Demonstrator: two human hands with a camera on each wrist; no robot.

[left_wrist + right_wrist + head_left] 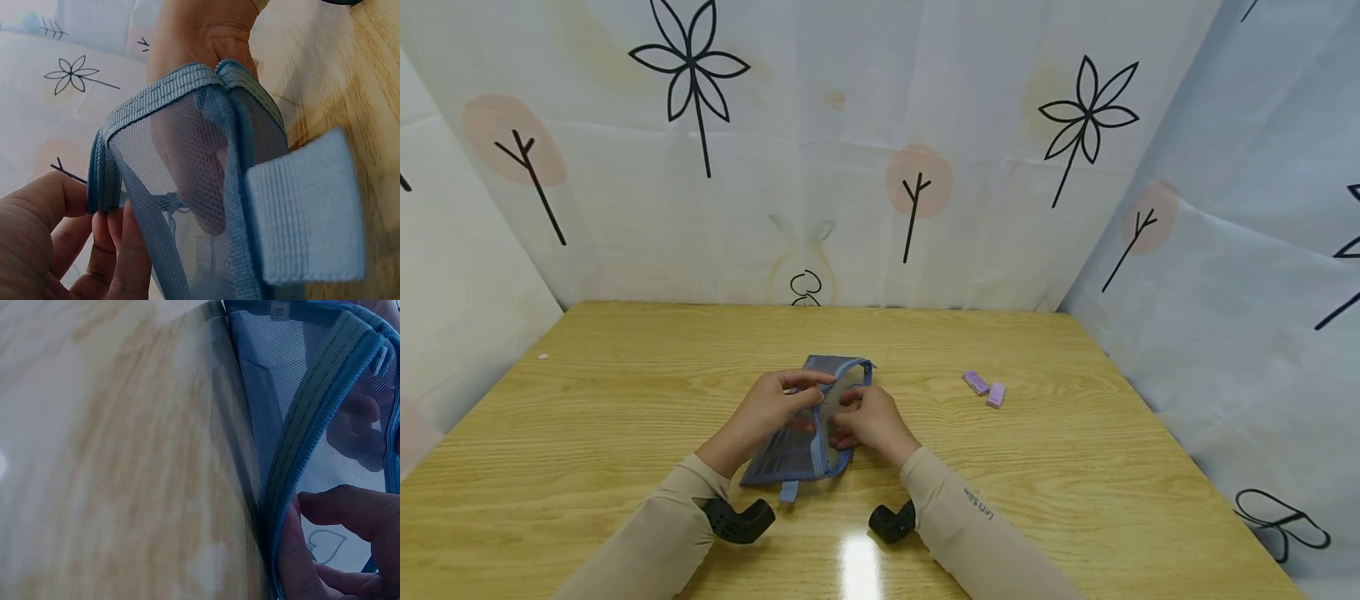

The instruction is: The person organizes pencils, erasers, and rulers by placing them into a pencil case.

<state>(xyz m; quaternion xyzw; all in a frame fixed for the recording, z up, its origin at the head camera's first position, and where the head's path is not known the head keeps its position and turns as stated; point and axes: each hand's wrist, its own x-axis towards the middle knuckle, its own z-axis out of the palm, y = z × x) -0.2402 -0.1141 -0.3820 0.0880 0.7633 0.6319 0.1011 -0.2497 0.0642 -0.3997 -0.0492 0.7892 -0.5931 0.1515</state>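
Left hand: reaching forward, thumb and finger pinching the zipped edge of the blue mesh zipper pouch. Right hand: bent inward, fingers curled at the mouth; cannot tell if gripping. Pouch between hands on wood-grain table; long axis running away, slightly rightward, mouth facing right hand. Beyond right hand, two small purple blocks. Farthest: flower-and-tree-printed white curtain.

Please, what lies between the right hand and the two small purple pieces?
In the head view, only bare wooden tabletop lies between the right hand and the purple pieces.
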